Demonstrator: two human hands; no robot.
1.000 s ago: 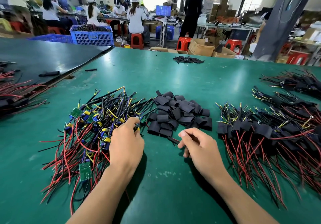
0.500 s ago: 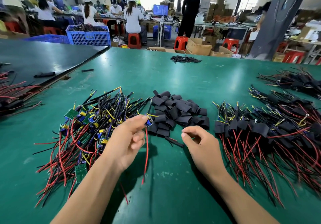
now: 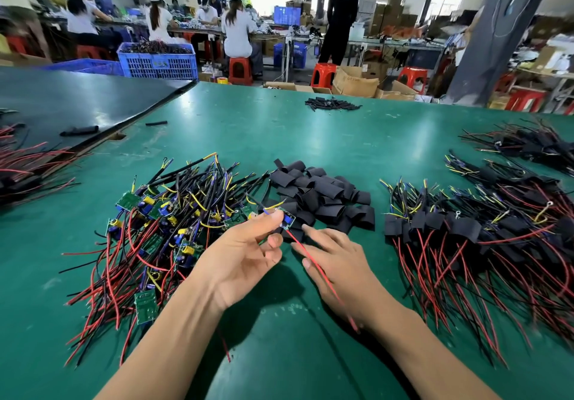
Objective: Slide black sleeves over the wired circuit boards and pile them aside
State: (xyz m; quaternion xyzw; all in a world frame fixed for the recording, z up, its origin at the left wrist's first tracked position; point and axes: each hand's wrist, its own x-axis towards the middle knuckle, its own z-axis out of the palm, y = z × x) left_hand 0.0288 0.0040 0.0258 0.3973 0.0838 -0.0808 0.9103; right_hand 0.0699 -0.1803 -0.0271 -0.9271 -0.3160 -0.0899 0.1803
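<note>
My left hand (image 3: 245,253) pinches one small wired circuit board (image 3: 287,220) between thumb and fingertips, lifted above the green table (image 3: 310,353); its red wire (image 3: 316,271) trails down across my right hand. My right hand (image 3: 335,260) lies palm down with straight fingers reaching at the near edge of the heap of loose black sleeves (image 3: 323,196). Left of my hands is the tangle of bare boards with red and black wires (image 3: 161,225). At the right lies the pile of sleeved boards (image 3: 484,235).
A second small heap of black sleeves (image 3: 330,103) lies far back on the table. A dark mat (image 3: 77,101) covers the left side, with more wired parts (image 3: 21,163) at its edge. Blue crates (image 3: 158,61), stools, boxes and seated workers are beyond the table.
My left hand has lifted one board out of the tangle and carried it right, toward the sleeves. My right hand has uncurled and slid forward to the sleeve heap.
</note>
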